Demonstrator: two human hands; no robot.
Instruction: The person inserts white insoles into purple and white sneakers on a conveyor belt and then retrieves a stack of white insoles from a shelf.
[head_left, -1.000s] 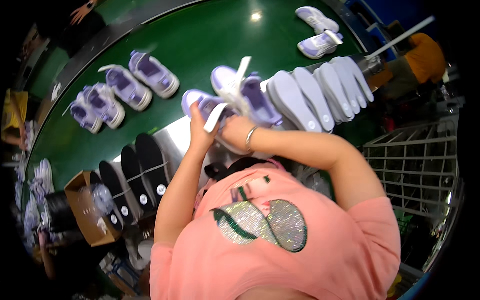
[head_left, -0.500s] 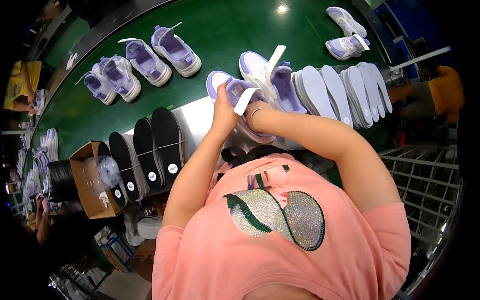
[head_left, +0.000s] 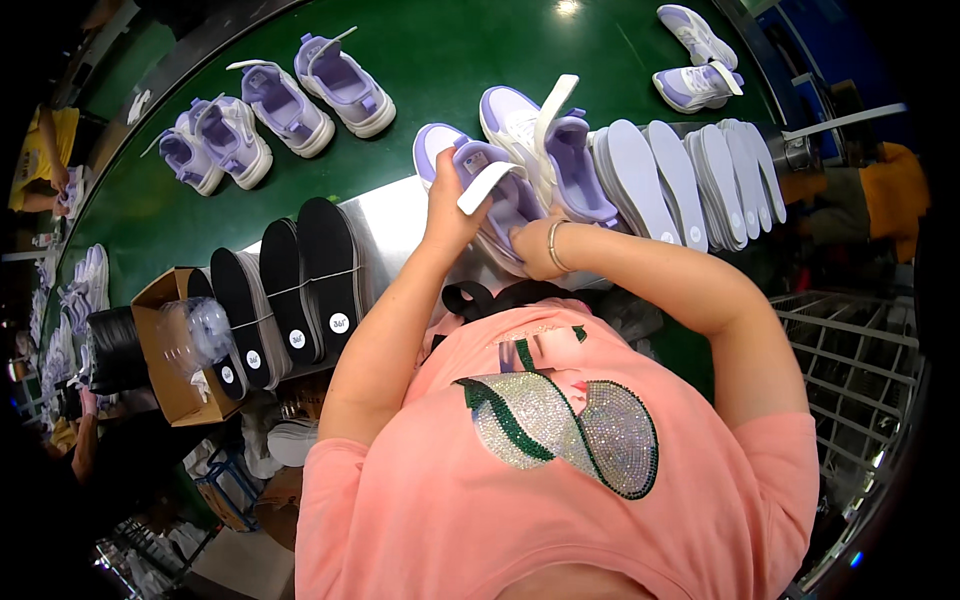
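Single head view, steeply downward, close.

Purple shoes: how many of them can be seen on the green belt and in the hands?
8. Four at upper left; two at upper right; two at the hands. More shoes at the dark left edge are too unclear to count.

L hand (head_left: 452, 212) is gripping the lilac sneaker (head_left: 490, 195) at its heel, white insole (head_left: 487, 186) sticking out of it; R hand (head_left: 538, 250) is pressing the shoe's side w/ a bracelet on the wrist. Second lilac sneaker (head_left: 545, 150) is sitting just behind, touching a row of pale insoles (head_left: 690, 180) (standing on edge). Black insoles (head_left: 290, 285) are lying on the bench (head_left: 385, 225).
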